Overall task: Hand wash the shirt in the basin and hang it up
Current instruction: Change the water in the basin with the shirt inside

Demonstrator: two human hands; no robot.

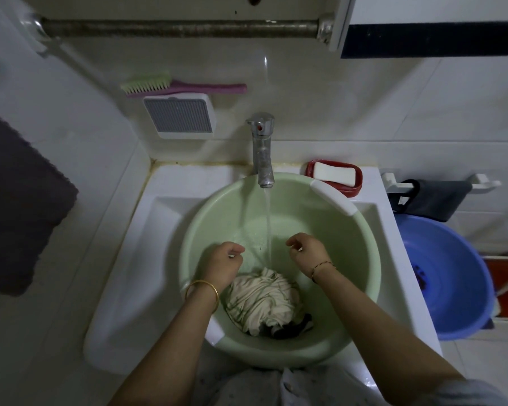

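over green basin, left hand and right hand held loosely curled, empty; tap running, filling stage judged; shirt to be grasped next

A white sink carries a pale green basin that fills most of its bowl. Behind the basin a metal tap rises from the sink's back ledge, and just to the tap's right sits a red soap dish holding a white bar of soap.
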